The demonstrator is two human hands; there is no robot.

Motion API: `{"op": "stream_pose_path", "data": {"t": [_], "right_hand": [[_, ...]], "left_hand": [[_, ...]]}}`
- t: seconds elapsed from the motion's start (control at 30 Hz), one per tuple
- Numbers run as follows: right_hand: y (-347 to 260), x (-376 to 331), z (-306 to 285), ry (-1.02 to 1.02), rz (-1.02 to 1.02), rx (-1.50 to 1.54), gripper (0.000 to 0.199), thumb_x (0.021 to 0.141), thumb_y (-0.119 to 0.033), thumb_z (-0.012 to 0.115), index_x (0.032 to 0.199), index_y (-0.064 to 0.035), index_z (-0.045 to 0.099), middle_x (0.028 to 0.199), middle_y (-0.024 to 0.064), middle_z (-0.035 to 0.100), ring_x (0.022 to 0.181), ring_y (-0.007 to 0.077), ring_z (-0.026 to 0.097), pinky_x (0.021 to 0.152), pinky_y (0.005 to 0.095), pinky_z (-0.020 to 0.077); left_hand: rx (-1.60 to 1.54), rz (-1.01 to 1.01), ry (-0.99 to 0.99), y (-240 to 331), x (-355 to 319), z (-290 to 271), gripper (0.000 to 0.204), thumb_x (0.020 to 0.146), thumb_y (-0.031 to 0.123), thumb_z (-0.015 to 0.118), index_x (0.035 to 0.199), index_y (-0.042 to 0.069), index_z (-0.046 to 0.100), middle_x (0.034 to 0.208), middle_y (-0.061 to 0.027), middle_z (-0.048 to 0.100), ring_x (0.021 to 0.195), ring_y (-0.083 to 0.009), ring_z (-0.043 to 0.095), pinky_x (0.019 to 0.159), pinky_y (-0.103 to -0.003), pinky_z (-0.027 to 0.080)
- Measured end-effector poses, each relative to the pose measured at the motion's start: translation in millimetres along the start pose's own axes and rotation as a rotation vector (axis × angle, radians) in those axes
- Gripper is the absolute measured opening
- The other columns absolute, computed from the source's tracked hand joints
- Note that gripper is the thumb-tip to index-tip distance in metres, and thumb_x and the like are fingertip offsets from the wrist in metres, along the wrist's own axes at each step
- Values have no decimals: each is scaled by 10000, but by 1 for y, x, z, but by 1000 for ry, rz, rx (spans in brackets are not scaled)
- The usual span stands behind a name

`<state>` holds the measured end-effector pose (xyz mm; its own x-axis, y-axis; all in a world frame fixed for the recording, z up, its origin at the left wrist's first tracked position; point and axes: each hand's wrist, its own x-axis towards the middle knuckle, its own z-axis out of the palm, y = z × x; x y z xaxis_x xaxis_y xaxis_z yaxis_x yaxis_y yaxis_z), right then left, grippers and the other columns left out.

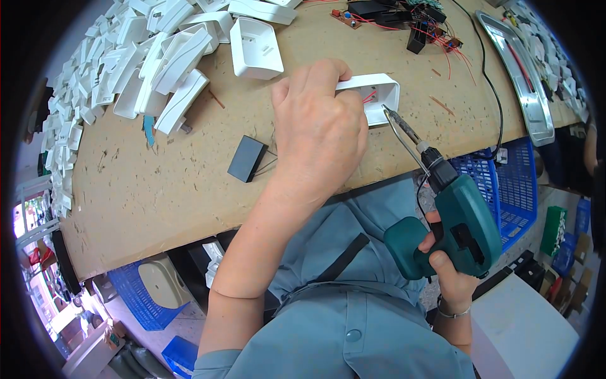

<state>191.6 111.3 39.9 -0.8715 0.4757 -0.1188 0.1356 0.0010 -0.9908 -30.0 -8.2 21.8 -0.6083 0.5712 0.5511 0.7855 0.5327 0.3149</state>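
Note:
My left hand (319, 126) presses down on a white plastic housing (379, 95) lying on the wooden workbench (151, 189). Red wires show inside the housing's open end. My right hand (449, 268) grips a green cordless screwdriver (451, 221) by its handle. Its long bit (401, 129) points up and left, with the tip at the housing's near edge. A small black box (247, 158) with thin wires lies just left of my left wrist.
A heap of white plastic housings (151, 57) covers the bench's far left. Circuit boards with red wires (410, 22) lie at the back, a metal tray (521, 76) at the right. Blue crates (505, 183) stand below the bench edge, another blue crate (148, 290) at lower left.

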Motion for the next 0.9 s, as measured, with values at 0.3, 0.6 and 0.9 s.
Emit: {"op": "stream_pose_path", "data": {"t": [0.3, 0.6, 0.9], "right_hand": [[1, 9, 5, 43, -27, 87, 499, 744, -33, 746, 1194, 55, 550, 1105, 176, 639, 780, 163, 641, 710, 302, 543], [3, 14, 9, 40, -52, 55, 470, 754, -13, 741, 1182, 49, 558, 1075, 162, 648, 783, 164, 645, 722, 300, 538], [-1, 15, 7, -20, -19, -84, 523, 803, -144, 715, 1239, 48, 498, 1056, 143, 600, 786, 168, 603, 698, 301, 508]], "left_hand": [[26, 12, 1, 1, 3, 3, 66, 699, 65, 657, 726, 7, 676, 977, -91, 582, 932, -257, 540, 780, -386, 392], [21, 12, 7, 1, 2, 4, 68, 700, 66, 660, 724, 4, 674, 980, -93, 577, 929, -258, 538, 788, -384, 386], [5, 13, 9, 1, 3, 4, 60, 694, 56, 660, 715, 0, 669, 974, -95, 570, 920, -258, 536, 788, -382, 381]]}}
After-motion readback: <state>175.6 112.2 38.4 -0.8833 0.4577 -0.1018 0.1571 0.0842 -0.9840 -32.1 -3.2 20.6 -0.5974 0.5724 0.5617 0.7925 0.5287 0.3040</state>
